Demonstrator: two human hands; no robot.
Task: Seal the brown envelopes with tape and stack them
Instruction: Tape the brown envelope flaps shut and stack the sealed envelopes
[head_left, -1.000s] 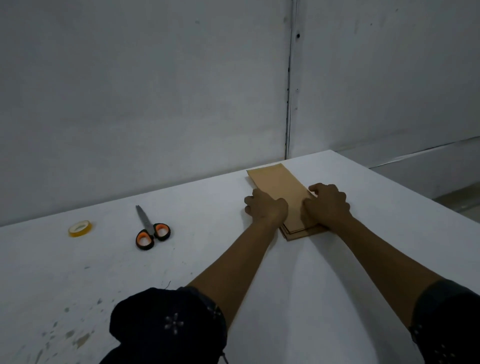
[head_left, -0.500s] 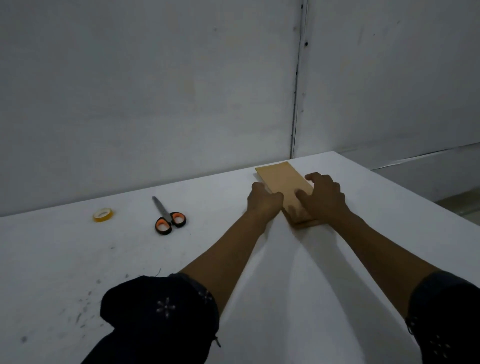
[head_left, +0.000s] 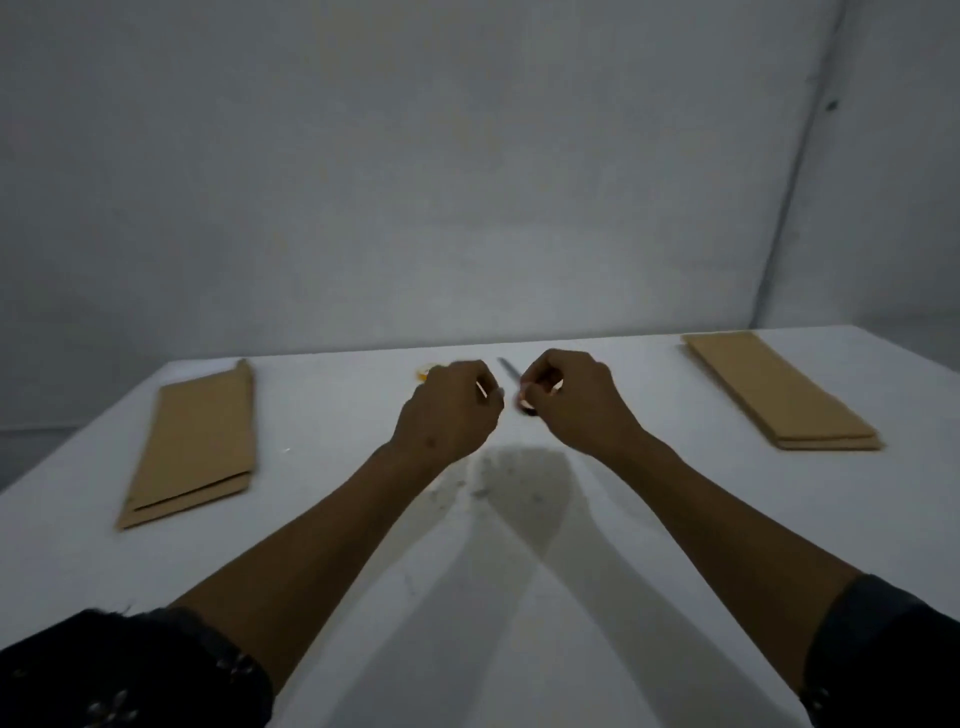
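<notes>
Both hands have left the stack of brown envelopes (head_left: 779, 389), now squared by the table's far right edge, and the left hand (head_left: 449, 410) and right hand (head_left: 569, 402), each loosely curled with grasp unclear, reach mid-table toward the tape (head_left: 422, 372) and scissors (head_left: 511, 376), suggesting another sealing from the left pile (head_left: 195, 441).

I count two stacks of flat brown paper envelopes (head_left: 195, 447) (head_left: 779, 392); envelopes per stack cannot be determined. One pair of scissors (head_left: 508, 370), one yellow tape roll (head_left: 422, 372), both largely hidden.
</notes>
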